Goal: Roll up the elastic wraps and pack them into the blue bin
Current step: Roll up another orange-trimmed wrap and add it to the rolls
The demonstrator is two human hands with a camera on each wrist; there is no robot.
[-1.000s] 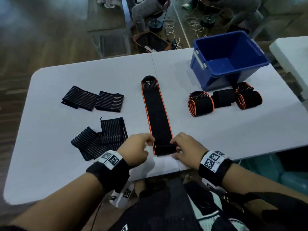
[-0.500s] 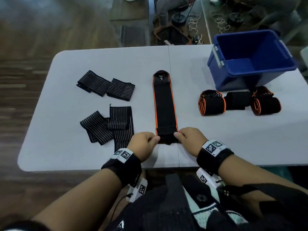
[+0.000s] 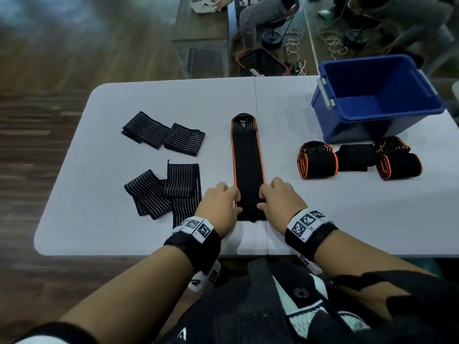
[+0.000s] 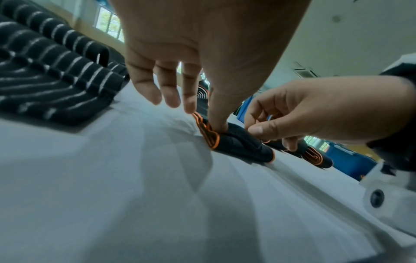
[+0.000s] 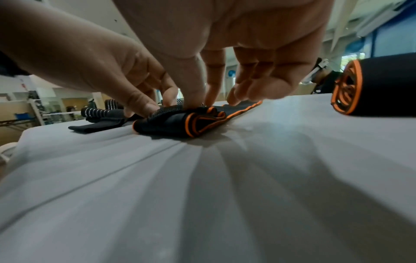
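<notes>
Black with orange edges, the long wrap (image 3: 247, 165) lies flat in the middle of the white counter (image 3: 99, 219), running from 12 o'clock down to 6 o'clock. Its near end is curled into a small, loose roll. The left hand (image 3: 219, 209) holds the left side of that roll, with its thumb and first finger pinching the cloth and the other fingers (image 4: 155, 89) hanging loose. The right hand (image 3: 282, 203) holds the right side the same way, thumb and fingers (image 5: 193, 92) bent down onto the roll. The blue bin (image 3: 372, 120) stands at 2 o'clock, open on top. Just in front of it, at 3 o'clock, three rolled wraps (image 3: 357, 160) lie side by side, touching each other. At 9 and 10 o'clock, striped wraps (image 3: 161, 192) lie folded flat, two farther back and two crossing near the left hand.
</notes>
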